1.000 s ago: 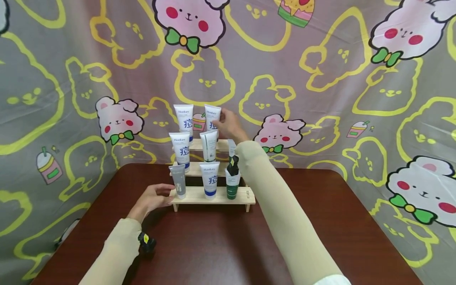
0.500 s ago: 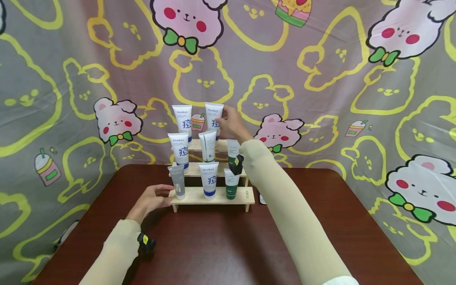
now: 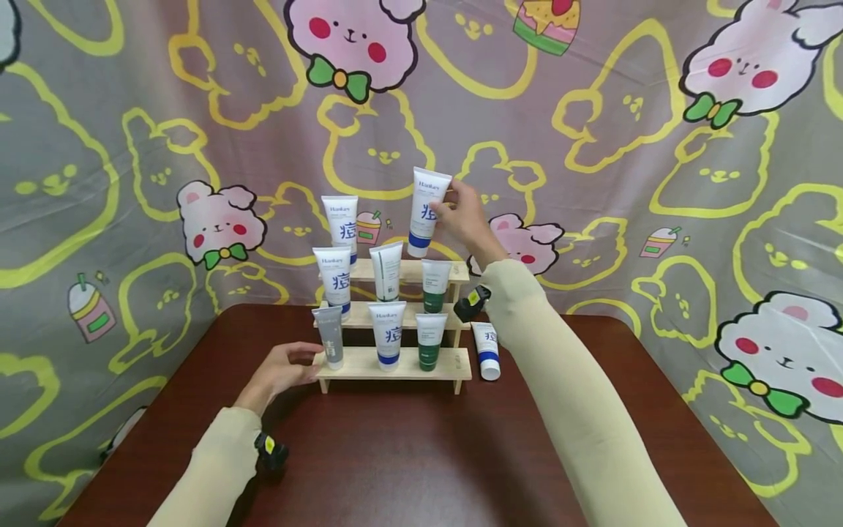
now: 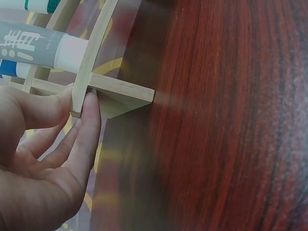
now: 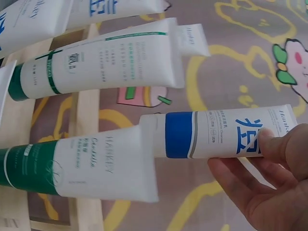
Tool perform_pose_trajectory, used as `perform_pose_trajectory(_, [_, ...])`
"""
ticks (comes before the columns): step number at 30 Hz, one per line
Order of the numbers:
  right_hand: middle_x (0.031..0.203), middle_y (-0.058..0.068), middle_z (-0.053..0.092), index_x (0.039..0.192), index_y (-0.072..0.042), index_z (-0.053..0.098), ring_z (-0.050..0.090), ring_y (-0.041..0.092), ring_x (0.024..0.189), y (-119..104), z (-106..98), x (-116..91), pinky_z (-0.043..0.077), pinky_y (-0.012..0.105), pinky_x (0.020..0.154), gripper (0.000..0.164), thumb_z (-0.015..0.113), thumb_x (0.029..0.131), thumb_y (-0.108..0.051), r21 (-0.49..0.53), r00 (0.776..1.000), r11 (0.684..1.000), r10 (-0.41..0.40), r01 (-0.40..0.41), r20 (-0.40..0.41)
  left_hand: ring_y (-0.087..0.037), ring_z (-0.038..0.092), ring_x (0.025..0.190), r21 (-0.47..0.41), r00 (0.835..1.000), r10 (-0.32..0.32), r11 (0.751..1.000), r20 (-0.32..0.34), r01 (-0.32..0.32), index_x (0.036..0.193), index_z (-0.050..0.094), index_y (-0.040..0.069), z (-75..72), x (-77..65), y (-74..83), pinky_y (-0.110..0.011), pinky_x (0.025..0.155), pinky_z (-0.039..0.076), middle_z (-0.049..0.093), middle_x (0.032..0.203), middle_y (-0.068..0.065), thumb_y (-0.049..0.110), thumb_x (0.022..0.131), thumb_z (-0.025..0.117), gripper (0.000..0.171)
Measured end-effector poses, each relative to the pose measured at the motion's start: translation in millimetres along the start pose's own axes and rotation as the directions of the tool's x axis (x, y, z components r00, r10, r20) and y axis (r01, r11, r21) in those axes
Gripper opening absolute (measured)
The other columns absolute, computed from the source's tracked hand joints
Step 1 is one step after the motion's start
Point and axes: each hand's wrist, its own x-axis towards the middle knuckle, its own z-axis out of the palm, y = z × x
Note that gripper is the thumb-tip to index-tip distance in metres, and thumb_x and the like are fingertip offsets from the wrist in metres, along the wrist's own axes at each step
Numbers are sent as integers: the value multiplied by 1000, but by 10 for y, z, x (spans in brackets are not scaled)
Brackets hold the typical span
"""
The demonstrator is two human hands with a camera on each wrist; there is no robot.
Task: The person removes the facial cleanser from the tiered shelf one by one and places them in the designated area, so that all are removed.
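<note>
My right hand [image 3: 464, 216] pinches a white squeeze tube with a blue band [image 3: 426, 208] between thumb and fingers. The tube is raised over the right part of the top tier, cap down and slightly tilted. In the right wrist view its blue band [image 5: 178, 134] points toward a green-and-white tube [image 5: 96, 163] on the stand. Farther left, my left hand [image 3: 279, 373] grips the left end of the wooden tiered stand [image 3: 358, 359]. The left wrist view shows thumb and fingers on either side of the shelf end [image 4: 84, 79], near a grey tube [image 4: 33, 45].
Several tubes stand upright on the stand, among them a white one [image 3: 386, 271] in the middle tier and a blue-banded one [image 3: 339, 227] at top left. Another blue-banded tube [image 3: 488, 355] is on the dark red table [image 3: 369, 454] right of the stand. A patterned cloth [image 3: 593, 241] hangs behind.
My right hand has lifted the blue-banded tube off the top tier and carried it up and right. The tube right of the stand now shows. My left hand has stayed put.
</note>
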Motion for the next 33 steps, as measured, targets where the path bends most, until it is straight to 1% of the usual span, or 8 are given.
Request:
perform_pose_trajectory(10, [136, 25, 62, 143, -1, 49, 64, 37, 122, -105, -262, -109, 59, 54, 99, 40, 56, 104, -4, 14, 1000, 1000, -22, 23, -22, -18, 70, 93, 2, 1000, -8, 1000, -14, 8, 138, 62, -1, -8, -4, 3, -30, 83, 65, 56, 141, -31, -1, 89, 73, 50])
perform_pose_trajectory(14, [139, 24, 60, 147, -3, 46, 64, 36, 122, -106, -386, -150, 59, 53, 99, 42, 54, 106, -8, 4, 1000, 1000, -7, 8, -29, -19, 71, 93, 4, 1000, -14, 1000, -13, 14, 137, 62, -1, -1, -7, 12, -30, 82, 65, 56, 141, -31, -1, 88, 73, 50])
perform_pose_trajectory(19, [140, 24, 58, 149, -3, 44, 63, 34, 119, -96, -508, -200, 61, 50, 98, 44, 53, 106, -8, 38, 999, 999, 9, -7, -34, -19, 71, 93, -2, 1000, -19, 1000, -17, 19, 137, 63, 0, 8, -10, 10, -30, 82, 65, 56, 141, -31, -1, 88, 73, 51])
perform_pose_trajectory(21, [140, 24, 59, 149, -3, 45, 63, 33, 118, -83, -551, -227, 62, 48, 96, 44, 53, 106, -8, 33, 999, 999, 6, -5, -31, -19, 71, 94, -4, 1000, -14, 1000, -15, 14, 137, 62, -1, 7, -9, 6, -30, 82, 65, 56, 140, -31, -1, 88, 73, 51])
perform_pose_trajectory(26, [138, 24, 60, 148, -3, 46, 64, 31, 114, -19, -649, -304, 65, 33, 84, 42, 53, 107, -11, -37, 1000, 999, -4, 3, -23, -18, 72, 93, -17, 1000, -12, 1000, -8, 11, 138, 61, -1, -1, -3, -4, -31, 82, 65, 56, 141, -32, -2, 88, 73, 51])
perform_pose_trajectory(28, [138, 24, 60, 148, -3, 46, 63, 31, 114, 12, -679, -331, 65, 30, 80, 42, 53, 107, -11, -61, 1000, 998, -4, 3, -22, -17, 72, 91, -21, 1000, -18, 1000, -14, 18, 138, 62, -1, -2, 1, -6, -30, 81, 65, 57, 140, -31, -2, 88, 73, 50])
perform_pose_trajectory(31, [137, 26, 61, 147, -2, 46, 63, 33, 115, 64, -713, -367, 65, 39, 86, 42, 53, 107, -11, -77, 1000, 997, 3, -5, -17, -17, 72, 91, -26, 1000, -17, 1000, -16, 17, 137, 62, -1, 2, 7, -12, -29, 81, 65, 58, 140, -31, -2, 88, 73, 50])
perform_pose_trajectory(33, [137, 26, 60, 147, -1, 46, 62, 34, 118, 101, -733, -387, 63, 48, 92, 42, 53, 107, -10, -83, 1000, 996, 15, -16, -9, -17, 72, 91, -28, 1000, -11, 1000, -14, 11, 137, 62, -1, 6, 6, -15, -30, 81, 65, 58, 139, -31, -2, 88, 73, 50])
